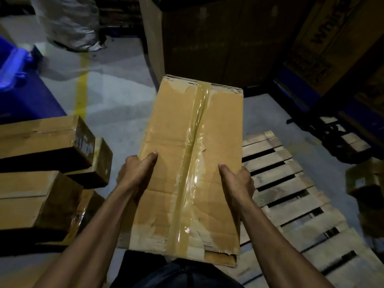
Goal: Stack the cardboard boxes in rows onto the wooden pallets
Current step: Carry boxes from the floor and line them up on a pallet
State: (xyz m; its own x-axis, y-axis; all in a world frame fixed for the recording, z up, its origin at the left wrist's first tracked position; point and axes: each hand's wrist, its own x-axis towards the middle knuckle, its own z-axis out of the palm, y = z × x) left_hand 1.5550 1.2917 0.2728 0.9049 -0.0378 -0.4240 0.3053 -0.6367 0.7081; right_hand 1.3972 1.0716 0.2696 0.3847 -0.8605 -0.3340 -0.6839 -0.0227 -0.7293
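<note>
A long, flat cardboard box [187,163] is held out in front of the body, above the floor and over the near-left edge of a wooden pallet [291,194], whose slats are seen bare to its right. The left hand [135,173] is clamped on the left long edge and the right hand [239,179] on the right long edge, thumbs laid on the top face and fingers hidden beneath.

The box is judged to be fairly light, since it is carried level by two side grips placed closer to the near end. The board looks worn and softened: corners are frayed, the near end is torn, and creases run across the top. A glossy strip of tape [193,163] runs along the centre seam and is likely slippery, so the bare cardboard edges are the better place for the grip, with support from below.

More boxes [41,163] lie stacked to the left. On a large carton [324,32] at the upper right, dark printed letters are seen, but they are blurred and cannot be read with confidence. No label is seen on the held box.
</note>
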